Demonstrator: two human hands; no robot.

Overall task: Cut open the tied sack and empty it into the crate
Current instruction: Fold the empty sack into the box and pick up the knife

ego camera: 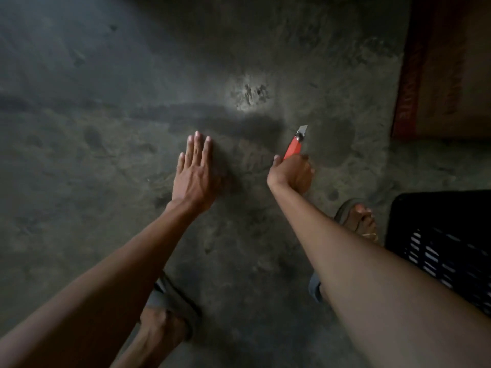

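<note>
- Standing on a dim, mottled concrete floor (111,144), the person shows both sandalled feet: the left foot (164,320) is partly covered by the left forearm, and the right foot (358,219) is crossed by the right forearm so that only toes and a strap show.
- Nearer than the grip and to its right, a black slatted crate (446,251) is cut off by the frame edge; its inside is too dark to read.
- The right hand (292,173) is closed in a fist around the red handle of a utility knife (293,147). The lower part of the handle is hidden inside the fist.
- The knife's long axis runs away from the body and slightly to the right, its short silver blade at the far end, clear of the floor and touching nothing.
- Left of the grip, well apart from it, the left hand (194,171) is flat and spread, fingers straight and together, palm down, holding nothing. Whether it touches the floor cannot be told.
- Beyond the blade lies a pale scuffed patch (249,95) on the floor.
- Farthest off, right of and beyond the grip, a brown sack (451,70) with a red printed border lies flat, cut off by the top and right edges; its lettering is blurred and any tie is out of sight.
</note>
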